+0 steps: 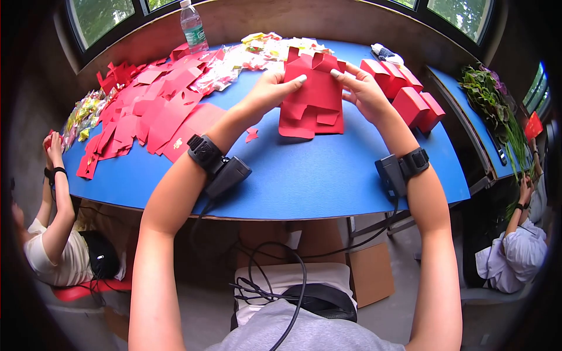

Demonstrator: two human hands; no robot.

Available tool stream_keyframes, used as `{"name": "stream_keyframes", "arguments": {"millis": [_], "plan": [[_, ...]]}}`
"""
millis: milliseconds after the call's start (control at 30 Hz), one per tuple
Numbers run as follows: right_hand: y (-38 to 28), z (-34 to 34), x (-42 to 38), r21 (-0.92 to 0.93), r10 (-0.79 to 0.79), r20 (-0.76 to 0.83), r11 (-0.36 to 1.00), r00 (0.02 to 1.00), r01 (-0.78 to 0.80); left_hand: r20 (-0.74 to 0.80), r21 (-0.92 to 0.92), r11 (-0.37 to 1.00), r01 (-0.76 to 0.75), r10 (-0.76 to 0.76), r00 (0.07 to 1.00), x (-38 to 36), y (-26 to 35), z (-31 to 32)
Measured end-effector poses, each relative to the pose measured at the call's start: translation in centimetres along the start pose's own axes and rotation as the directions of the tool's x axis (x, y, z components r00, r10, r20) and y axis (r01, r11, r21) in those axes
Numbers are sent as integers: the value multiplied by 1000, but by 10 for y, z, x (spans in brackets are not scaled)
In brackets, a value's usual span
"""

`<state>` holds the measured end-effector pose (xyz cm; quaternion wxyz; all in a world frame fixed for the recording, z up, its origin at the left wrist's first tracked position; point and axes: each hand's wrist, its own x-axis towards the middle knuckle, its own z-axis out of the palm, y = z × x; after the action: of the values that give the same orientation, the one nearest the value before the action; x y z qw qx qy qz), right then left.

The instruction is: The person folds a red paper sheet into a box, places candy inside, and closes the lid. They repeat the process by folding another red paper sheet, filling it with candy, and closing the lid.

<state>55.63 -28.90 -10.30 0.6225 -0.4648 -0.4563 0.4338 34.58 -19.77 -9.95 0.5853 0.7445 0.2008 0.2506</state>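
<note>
Between my two hands, a red folding carton [313, 96] is held up over the far middle of the blue table. It looks partly unfolded, with flaps standing up at its top edge and cut tabs at its lower end. My left hand [274, 88] grips its left side, thumb across the front. At the upper right, my right hand [362, 89] pinches it with thumb and fingers. A small red paper scrap [252, 135] lies on the table below my left hand. Several folded red boxes [410, 105] stand just right of my right hand.
Flat red cartons [155, 108] are heaped on the left of the blue table [293, 181]. Wrapped packets [263, 50] lie along the back near a water bottle [193, 28]. People sit at both sides; green stems [492, 105] cover the right table. Cables hang over my lap.
</note>
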Motion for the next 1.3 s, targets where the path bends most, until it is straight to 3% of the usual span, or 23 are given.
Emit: {"name": "stream_keyframes", "arguments": {"millis": [67, 133, 200, 267, 300, 367, 400, 467, 533, 567, 600, 633, 667, 733, 800, 867, 900, 933, 1000, 1067, 1133, 1200, 1300], "plan": [[3, -2, 4, -65, -51, -22, 997, 998, 50, -41, 6, 1000, -16, 16, 999, 0, 6, -1], [3, -5, 6, -40, -77, -111, 997, 991, 73, -242, 102, 992, 74, -47, 969, 6, 11, -10], [3, -7, 7, -25, -73, -149, 997, 986, 70, -440, 331, 944, -7, 162, 883, 20, 0, -35], [1, -8, 7, 109, 25, -230, 994, 973, 0, -440, 475, 860, -187, 416, 796, 25, -1, -82], [1, -7, 7, 109, 24, -232, 994, 972, 1, -468, 596, 781, -187, 527, 709, 14, 7, -97], [-2, -5, 5, 149, 34, -223, 989, 974, -1, -545, 747, 650, 140, 478, 689, -5, 21, -134], [-3, -4, 4, 151, 30, -221, 988, 975, 4, -561, 763, 609, 218, 455, 692, -12, 20, -152], [-3, 0, 4, 68, -22, -248, 997, 968, 40, -613, 755, 483, 443, 280, 739, -19, 8, -190], [-7, 6, 1, 89, -52, -287, 993, 957, 81, -691, 652, 104, 751, 490, 532, -23, 0, -172], [-7, 7, 1, 102, -102, -277, 986, 955, 135, -650, 731, 158, 664, 460, 606, -17, 2, -176], [-8, 8, 0, 115, -153, -270, 975, 951, 189, -646, 735, 158, 660, 461, 609, -11, 5, -168], [-9, 11, 0, 114, -154, -274, 975, 949, 191, -596, 755, 529, 387, 308, 742, -3, 12, -151], [-9, 15, -1, 160, -198, -288, 955, 937, 251, -459, 554, 827, 97, 207, 864, 5, 19, -132], [-7, 15, -2, 200, -238, -306, 931, 922, 307, -160, 261, 963, 67, -26, 987, -5, 35, -70], [-2, 13, 1, 285, -220, -282, 910, 934, 300, 10, 253, 967, 13, -16, 1000, -6, 22, -29], [-3, 20, 1, 286, -119, -347, 931, 930, 226, 190, 493, 837, -237, 162, 968, -6, 14, -5], [-3, 21, 0, 292, -24, -413, 943, 910, 157, 197, 334, 907, -258, 200, 960, -15, 21, 5], [-2, 19, 1, 293, -21, -415, 944, 910, 155, 198, 333, 908, -256, 198, 960, -14, 18, 4], [2, 14, 4, 360, 26, -313, 928, 949, 93, 180, 565, 731, -382, 343, 922, -10, 17, 0], [5, 16, 4, 325, 19, -296, 942, 955, 82, 148, 548, 753, -364, 341, 928, -13, 23, 4], [-3, 28, -4, 391, 78, -196, 920, 977, 5, 143, 473, 751, -460, 450, 881, -11, 16, 3], [-11, 41, -15, 354, 107, -138, 934, 985, -51, 139, 507, 726, -464, 462, 876, -9, 10, 4], [-15, 48, -22, 385, 84, 112, 915, 990, -121, 122, 569, 683, -457, 479, 869, -8, 9, 5]]}}
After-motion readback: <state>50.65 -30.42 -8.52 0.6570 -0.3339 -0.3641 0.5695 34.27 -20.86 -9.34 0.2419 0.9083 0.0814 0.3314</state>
